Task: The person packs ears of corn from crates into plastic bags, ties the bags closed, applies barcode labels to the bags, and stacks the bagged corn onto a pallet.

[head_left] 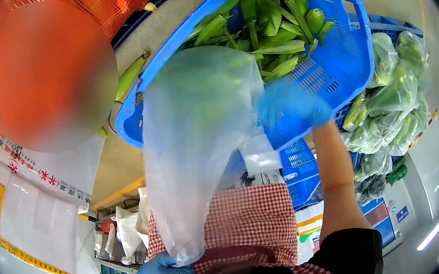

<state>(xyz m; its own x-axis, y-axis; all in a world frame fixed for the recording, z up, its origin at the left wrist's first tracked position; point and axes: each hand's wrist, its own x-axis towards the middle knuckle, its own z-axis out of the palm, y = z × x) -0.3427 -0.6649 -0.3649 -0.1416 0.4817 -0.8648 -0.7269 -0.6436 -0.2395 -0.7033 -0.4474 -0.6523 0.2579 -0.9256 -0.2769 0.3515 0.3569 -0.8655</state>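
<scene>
A large translucent plastic bag (182, 141) hangs long in front of the checked apron (250, 210), its wide upper part overlapping the blue crate (355, 60). My left hand (162, 270), in a blue glove, grips the bag's narrow bottom end at the lower left. My right hand (292, 105), also blue-gloved, is smeared by motion beside the bag's right edge, over the crate's near rim; its fingers cannot be made out. Green corn in husks (278, 36) and loose leaves lie in the crate, partly hidden behind the bag.
Bagged green produce (400, 87) is piled at the right, beyond the crate. Orange mesh (126, 6) lies at the upper left, near a large blurred round patch. White printed sheets (35, 198) are at the left. A rack with white bags (127, 230) stands at the lower left.
</scene>
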